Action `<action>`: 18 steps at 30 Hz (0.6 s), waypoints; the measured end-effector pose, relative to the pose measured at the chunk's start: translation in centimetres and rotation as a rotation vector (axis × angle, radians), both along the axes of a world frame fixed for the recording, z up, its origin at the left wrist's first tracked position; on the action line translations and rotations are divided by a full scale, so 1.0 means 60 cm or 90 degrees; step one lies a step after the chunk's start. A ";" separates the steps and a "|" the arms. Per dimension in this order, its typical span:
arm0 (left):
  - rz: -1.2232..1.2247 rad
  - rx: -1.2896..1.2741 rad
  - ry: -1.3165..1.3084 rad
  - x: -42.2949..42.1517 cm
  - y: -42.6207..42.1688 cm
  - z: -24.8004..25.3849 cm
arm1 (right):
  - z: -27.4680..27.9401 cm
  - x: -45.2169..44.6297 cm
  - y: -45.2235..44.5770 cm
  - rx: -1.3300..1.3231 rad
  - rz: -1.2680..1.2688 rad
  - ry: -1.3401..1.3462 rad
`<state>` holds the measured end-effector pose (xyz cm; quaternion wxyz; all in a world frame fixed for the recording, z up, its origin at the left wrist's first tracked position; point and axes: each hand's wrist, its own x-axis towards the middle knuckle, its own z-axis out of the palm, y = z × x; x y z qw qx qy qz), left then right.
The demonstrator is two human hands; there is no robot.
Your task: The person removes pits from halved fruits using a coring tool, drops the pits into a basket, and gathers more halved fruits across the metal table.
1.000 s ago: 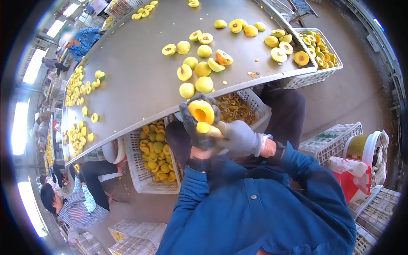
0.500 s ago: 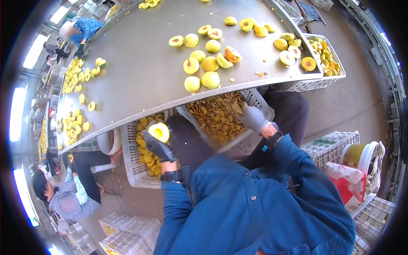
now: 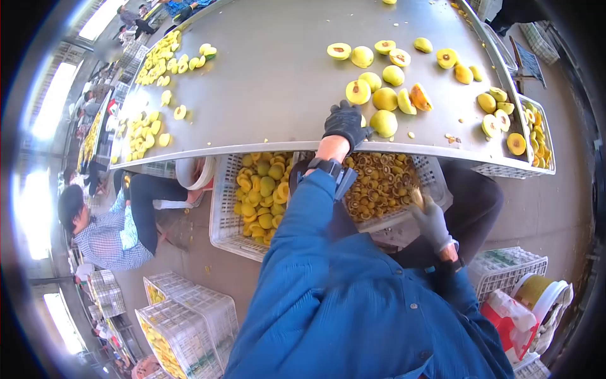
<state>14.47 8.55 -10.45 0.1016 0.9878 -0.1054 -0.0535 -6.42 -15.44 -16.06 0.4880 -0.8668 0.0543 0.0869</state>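
Note:
My left hand (image 3: 346,121), in a black glove, reaches onto the near edge of the metal table (image 3: 265,88). Its fingers and thumb curve around a yellow peach half (image 3: 363,120), mostly hidden by the glove. Just right of it sits another peach half (image 3: 383,123). Low on the right, my right hand (image 3: 432,224), in a grey glove, is closed on a short tan tool (image 3: 416,197) whose working end I cannot make out. That hand is over the near right side of a white crate (image 3: 435,177) full of brownish pit-side cuttings.
A white crate (image 3: 219,221) of peach halves stands left of my legs. More peach halves (image 3: 491,126) lie on the table's right, beside another filled crate (image 3: 548,165). A seated person (image 3: 113,234) is at the left. Stacked crates (image 3: 189,309) stand lower left.
My left hand has gone from above the left crate up onto the table; the pitted peach half it held is gone from it. My right hand has drawn back toward my body. The view has shifted.

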 end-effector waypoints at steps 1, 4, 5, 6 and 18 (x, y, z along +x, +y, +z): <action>-0.011 0.018 0.020 0.001 0.000 0.002 | -0.005 -0.010 -0.001 0.013 0.000 0.006; -0.137 -0.023 -0.027 0.036 0.035 -0.065 | 0.017 -0.012 0.002 -0.013 0.009 0.015; -0.181 -0.078 -0.043 0.048 0.054 -0.074 | 0.029 -0.008 0.008 -0.030 0.011 0.018; -0.098 -0.337 0.037 0.030 0.061 -0.047 | 0.032 -0.007 0.012 -0.028 0.006 -0.031; 0.072 -1.109 0.168 -0.267 0.042 0.048 | 0.232 0.032 0.125 -0.013 0.158 -0.253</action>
